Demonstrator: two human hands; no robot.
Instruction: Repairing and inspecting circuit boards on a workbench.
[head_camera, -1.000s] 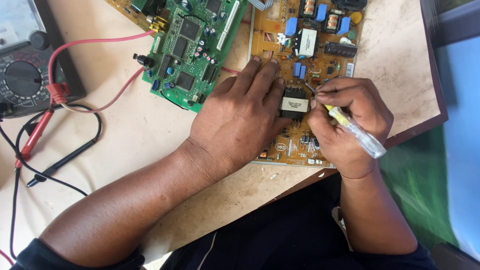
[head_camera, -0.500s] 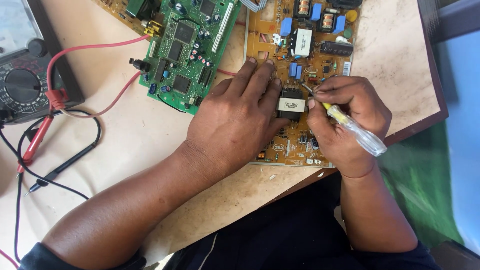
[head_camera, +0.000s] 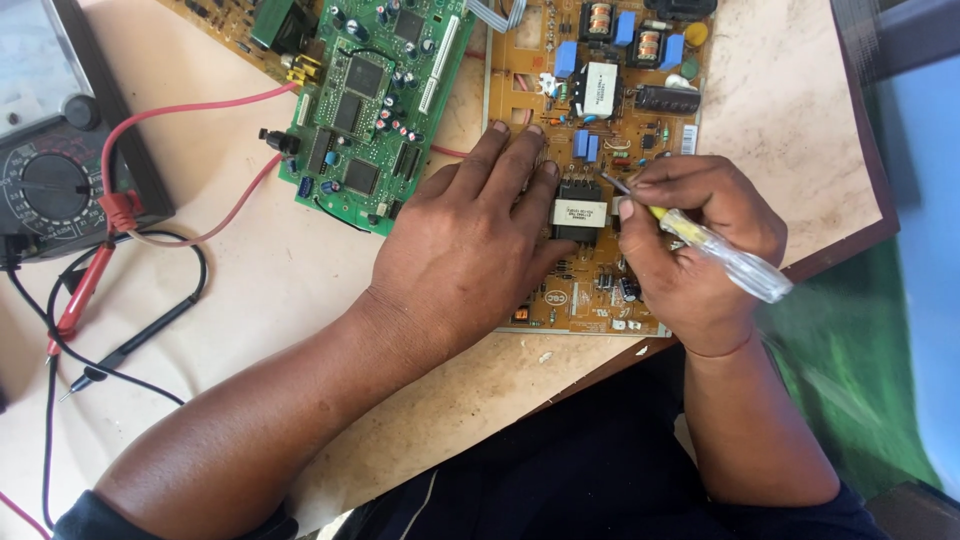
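- Tan-brown power-supply circuit board (head_camera: 520, 95), rectangular, lying flat at the far right of the beige worktop (head_camera: 300, 290), near the table's dark wooden edge; count: one.
- Black block transformer with a white label (head_camera: 580, 212), mounted mid-board, between the two hands; count: one of this kind. A second, white-faced transformer (head_camera: 600, 88) stands farther up the board.
- Screwdriver with a clear plastic handle and yellow core (head_camera: 715, 248); its metal tip (head_camera: 612, 183) rests on the board just above the black transformer; count: one.
- Right hand (head_camera: 700, 250): fingers curled tight round the screwdriver in a pen-like grip.
- Left hand (head_camera: 470, 240): open and flat, fingers spread, palm down on the board's left part, fingertips touching it beside the black transformer; it grasps nothing.
- Step in hand, as judged: probing or working a point by the transformer while the board is pinned flat. A further move would call for a steady tip and firm downward pressure from the flat hand.
- Green circuit board with black chips (head_camera: 375, 100), left of the tan one; count: one.
- Black analogue multimeter (head_camera: 50, 170), far left; count: one.
- Test probes: one red (head_camera: 80, 295), one black (head_camera: 140, 340), lying loose on the worktop.
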